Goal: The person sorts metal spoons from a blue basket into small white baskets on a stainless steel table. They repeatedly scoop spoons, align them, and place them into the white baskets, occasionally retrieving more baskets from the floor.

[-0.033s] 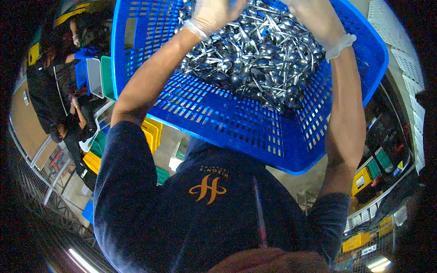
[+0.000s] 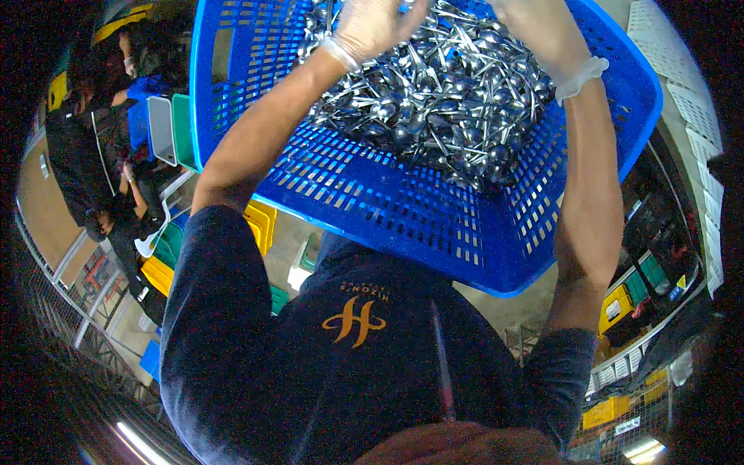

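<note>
A big blue perforated plastic basket [image 2: 349, 194] fills the upper middle of the view. In it lies a heap of shiny metal spoons [image 2: 434, 116], jumbled in all directions. Over the heap's far left part is my left hand [image 2: 376, 27], in a thin clear glove. Its thumb stretches away from the palm, but the top edge cuts off the other fingers. My right hand [image 2: 542, 31], gloved too, reaches over the far right part of the heap. Its fingers lie mostly beyond the top edge, so whether it grips anything is hidden.
At the left a person in dark clothes [image 2: 81, 167] is at work beside grey [image 2: 161, 132] and green bins [image 2: 183, 132]. Yellow crates [image 2: 262, 225] stand below the basket's left side. White slatted panels [image 2: 682, 101] run along the far right. More yellow crates [image 2: 616, 308] stand at the lower right.
My left hand has shifted slightly right and nearer to me over the spoons. My right hand has barely moved, and the basket stays in place.
</note>
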{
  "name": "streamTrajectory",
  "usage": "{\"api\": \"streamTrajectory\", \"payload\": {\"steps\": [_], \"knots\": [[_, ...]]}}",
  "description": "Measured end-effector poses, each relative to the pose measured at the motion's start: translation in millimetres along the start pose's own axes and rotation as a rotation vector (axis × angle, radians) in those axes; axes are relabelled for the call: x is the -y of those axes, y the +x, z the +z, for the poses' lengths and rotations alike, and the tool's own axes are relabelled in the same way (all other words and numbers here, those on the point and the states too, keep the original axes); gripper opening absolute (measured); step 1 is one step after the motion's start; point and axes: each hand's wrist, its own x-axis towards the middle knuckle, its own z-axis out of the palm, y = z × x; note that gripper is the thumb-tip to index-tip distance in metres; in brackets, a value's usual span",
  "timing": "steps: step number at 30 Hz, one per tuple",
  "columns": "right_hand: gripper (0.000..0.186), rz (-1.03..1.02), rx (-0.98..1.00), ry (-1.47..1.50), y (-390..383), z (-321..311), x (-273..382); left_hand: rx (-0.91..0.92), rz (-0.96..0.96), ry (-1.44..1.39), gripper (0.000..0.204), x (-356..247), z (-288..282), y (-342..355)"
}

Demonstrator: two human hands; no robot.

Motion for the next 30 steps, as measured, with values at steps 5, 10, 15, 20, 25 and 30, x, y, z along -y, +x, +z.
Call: {"api": "streamTrajectory", "payload": {"steps": [5,10,15,20,25,30], "knots": [[0.024,-0.094,-0.04,-0.16,5,-6,5,0.039,-0.163,0.454,0.03,109,100,-84],[0.024,-0.127,0.021,-0.092,22,14,-2,0.621,-0.767,0.309,0.098,45,96,-131],[0.023,-0.021,-0.026,0.034,6,-7,-2,1.059,-0.375,0.173,0.103,-62,89,-98],[0.027,-0.146,-0.018,-0.26,8,4,2,1.374,-0.384,-0.228,0.083,-54,74,-70],[0.04,-0.199,0.163,-0.355,12,11,-19,0.645,-0.797,-0.889,0.062,-22,22,-59],[0.034,-0.431,0.42,-0.436,-7,34,1,-0.487,-0.75,-1.344,0.072,-71,-38,-15]]}}
